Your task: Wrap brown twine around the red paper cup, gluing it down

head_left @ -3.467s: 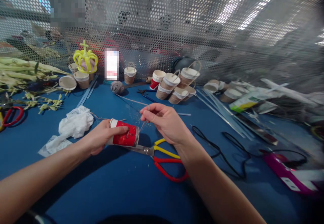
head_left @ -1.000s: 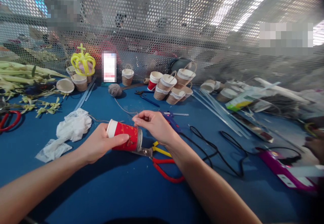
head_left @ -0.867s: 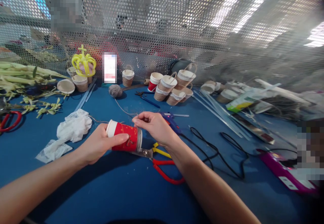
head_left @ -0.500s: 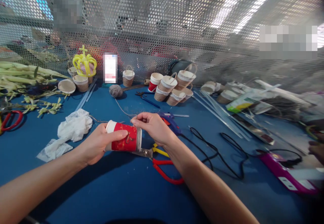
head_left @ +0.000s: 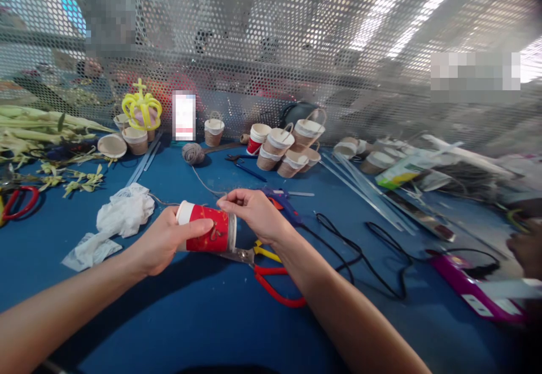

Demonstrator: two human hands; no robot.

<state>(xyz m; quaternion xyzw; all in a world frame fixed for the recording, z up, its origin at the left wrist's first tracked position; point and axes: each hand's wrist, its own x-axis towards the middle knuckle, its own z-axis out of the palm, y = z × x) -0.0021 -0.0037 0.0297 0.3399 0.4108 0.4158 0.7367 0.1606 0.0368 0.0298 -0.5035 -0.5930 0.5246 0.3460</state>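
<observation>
Wrapped around a red paper cup (head_left: 208, 237), my left hand (head_left: 169, 236) holds it on its side, its white rim toward the left. My right hand (head_left: 249, 210) is closed in a pinch on grey twine (head_left: 206, 185) at the cup's base end. Some twine lies round that end of the cup. The strand runs back to a ball of twine (head_left: 193, 153) on the blue table. Scissors (head_left: 275, 272) with red and yellow handles lie under the cup and my right wrist, their blades partly hidden. A crumpled white cloth (head_left: 126, 210) lies left of the cup.
Several twine-wrapped cups (head_left: 292, 161) stand at the back. A glue gun (head_left: 288, 207) with a black cord lies right of my hand, with clear glue sticks (head_left: 364, 190) beyond. A purple power strip (head_left: 470, 286) and another person's hand (head_left: 527, 250) are at right. Perforated metal (head_left: 254, 52) rises behind.
Both hands keep nearly the same hold on the cup and twine. The view has shifted slightly, and the other person's hand at the right edge shows more.
</observation>
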